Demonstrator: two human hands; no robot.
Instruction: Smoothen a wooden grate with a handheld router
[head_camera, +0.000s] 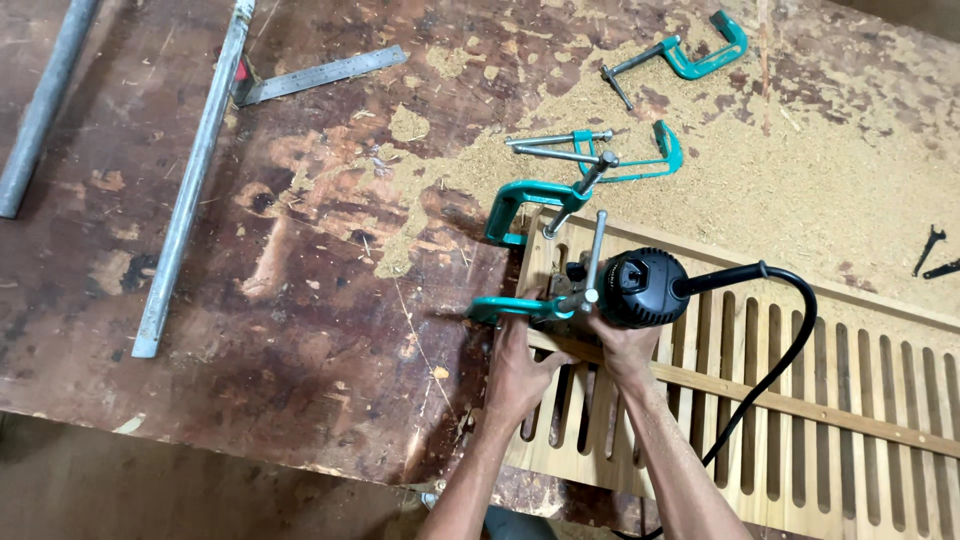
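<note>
Router (640, 288) gripped in my right hand (625, 350) on slatted panel (800, 400); left hand (515, 370) grasps near clamp (520, 308).

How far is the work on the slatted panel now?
Done: the panel has many slots cut, sawdust covers the bench, and two clamps grip its end. In hand: both hands hold the router at that end. Left: cannot tell.
</note>
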